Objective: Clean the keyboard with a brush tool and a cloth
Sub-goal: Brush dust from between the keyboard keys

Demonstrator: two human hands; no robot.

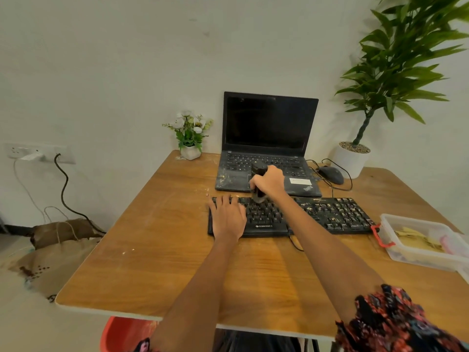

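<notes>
The desk [157,262] carries a black keyboard [330,214] at its centre, with a dusty laptop [269,148] at twelve o'clock from it. The left hand [227,217] lies flat, fingers straight, pressing the keyboard's nine o'clock end. The right hand [270,182] has its grip curled round the upright brush tool [258,184], tip down on the upper key rows. Brushing looks under way; crumbs still dot the three o'clock keys, so the next move calls for strokes that way.

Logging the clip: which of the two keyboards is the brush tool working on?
The separate black keyboard nearest the person, not the laptop behind it. The right hand holds the brush tool upright on its keys.
</notes>
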